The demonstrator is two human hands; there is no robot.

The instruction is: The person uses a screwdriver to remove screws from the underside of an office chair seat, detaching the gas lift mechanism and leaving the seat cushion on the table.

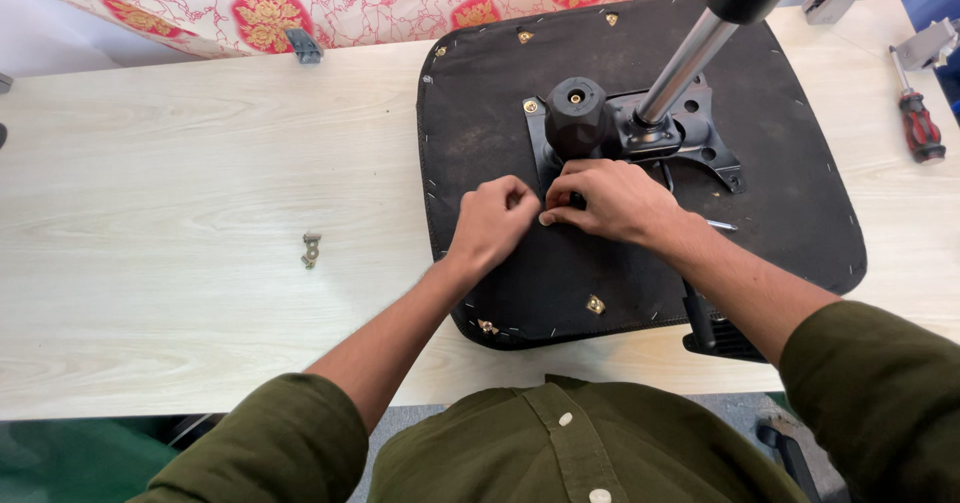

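Centrally: upturned black seat pan (500, 133), metal mechanism plate (690, 133) just beyond the fingertips. Left hand (492, 221) clenched, right hand (612, 201) pinching; any item between them is hidden. Loose bolt (311, 249) well apart, leftward of the fingers.

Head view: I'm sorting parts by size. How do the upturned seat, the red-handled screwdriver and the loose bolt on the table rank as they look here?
Largest to smallest:
1. Upturned seat
2. Red-handled screwdriver
3. Loose bolt
All lie on the same table, so the order seems sound.

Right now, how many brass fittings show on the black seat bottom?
5: two at the far edge, one by the bracket, two near the person. Hands may hide more.
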